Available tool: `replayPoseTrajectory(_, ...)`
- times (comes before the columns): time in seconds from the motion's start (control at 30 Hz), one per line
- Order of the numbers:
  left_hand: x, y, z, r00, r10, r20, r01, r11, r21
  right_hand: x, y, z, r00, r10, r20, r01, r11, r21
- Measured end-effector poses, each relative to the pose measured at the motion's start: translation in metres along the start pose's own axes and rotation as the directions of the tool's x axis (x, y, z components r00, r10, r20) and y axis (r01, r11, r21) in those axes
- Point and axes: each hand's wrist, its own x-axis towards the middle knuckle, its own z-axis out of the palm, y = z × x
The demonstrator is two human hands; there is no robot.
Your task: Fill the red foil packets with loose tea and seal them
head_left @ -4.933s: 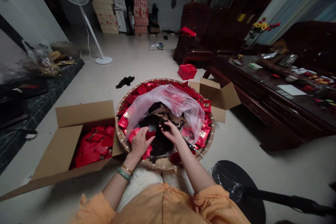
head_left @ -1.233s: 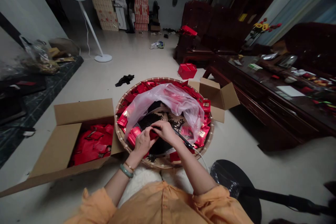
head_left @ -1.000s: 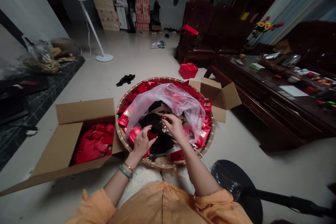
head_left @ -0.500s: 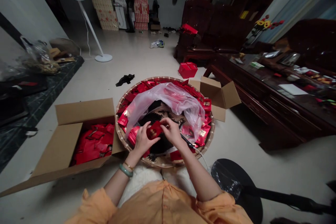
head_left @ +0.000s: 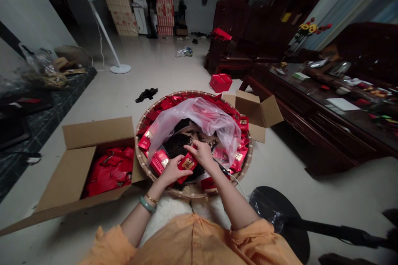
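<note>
Left hand [head_left: 168,170] and right hand [head_left: 201,153], both partly closed, hold a red foil sachet [head_left: 188,163] between them, above loose dark tea leaves [head_left: 177,145] at the centre of a round woven bamboo tray [head_left: 146,169]. A translucent plastic bag [head_left: 192,121] lies at the tray's 12 o'clock — an open cardboard box [head_left: 99,132] of red sachets [head_left: 108,169] touches its 9 o'clock rim.

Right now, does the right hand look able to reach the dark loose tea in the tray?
Probably yes: the right hand sits beside the dark loose tea, just past the red foil packet. The clear plastic bag lies farther back, leaving the way free.
</note>
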Motion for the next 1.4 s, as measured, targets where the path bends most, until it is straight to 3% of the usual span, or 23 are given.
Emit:
replayPoseTrajectory(0.17, -0.004, -0.005, -0.005, 0.998, 0.025, 0.052, -0.026, 0.999, 0.034, 0.002, 0.006, 0.007, 0.995, -0.017, -0.097, 0.015, 1.000, -0.019)
replayPoseTrajectory(0.33, 0.000, -0.002, -0.009, 0.996, -0.031, 0.082, 0.030, 0.999, 0.011, -0.001, 0.006, 0.011, 0.990, -0.047, -0.132, 0.036, 0.996, -0.084)
replayPoseTrajectory(0.43, 0.004, 0.006, -0.005, 0.978, -0.125, 0.167, 0.160, 0.963, -0.217, -0.003, 0.000, 0.011, 0.991, -0.098, -0.096, 0.084, 0.986, -0.141)
replayPoseTrajectory(0.53, 0.005, 0.012, 0.002, 0.948, -0.229, 0.220, 0.309, 0.828, -0.468, -0.003, -0.007, 0.008, 0.996, -0.078, -0.032, 0.069, 0.972, -0.225)
replayPoseTrajectory(0.67, 0.003, 0.012, 0.007, 0.937, -0.272, 0.217, 0.348, 0.740, -0.575, -0.001, -0.009, 0.005, 0.999, 0.024, 0.038, -0.010, 0.941, -0.338)
replayPoseTrajectory(0.8, 0.001, 0.011, 0.006, 0.924, -0.256, 0.286, 0.383, 0.662, -0.645, 0.000, -0.003, 0.008, 0.999, -0.020, 0.039, 0.030, 0.964, -0.264)
replayPoseTrajectory(0.9, 0.001, 0.012, 0.006, 0.926, -0.258, 0.275, 0.377, 0.649, -0.661, 0.000, 0.001, 0.012, 0.999, -0.040, 0.014, 0.042, 0.983, -0.178)
replayPoseTrajectory(1.13, 0.005, 0.008, 0.007, 0.923, -0.280, 0.264, 0.383, 0.611, -0.693, 0.003, 0.012, 0.005, 0.999, 0.044, -0.022, -0.045, 0.997, -0.067)
replayPoseTrajectory(1.27, 0.008, 0.002, 0.002, 0.913, -0.365, 0.184, 0.376, 0.573, -0.728, -0.011, 0.034, -0.004, 0.988, 0.152, -0.022, -0.152, 0.947, -0.283)
replayPoseTrajectory(1.4, 0.010, -0.001, -0.001, 0.915, -0.387, 0.118, 0.333, 0.557, -0.761, -0.038, 0.056, 0.002, 0.943, 0.306, 0.128, -0.188, 0.810, -0.555)
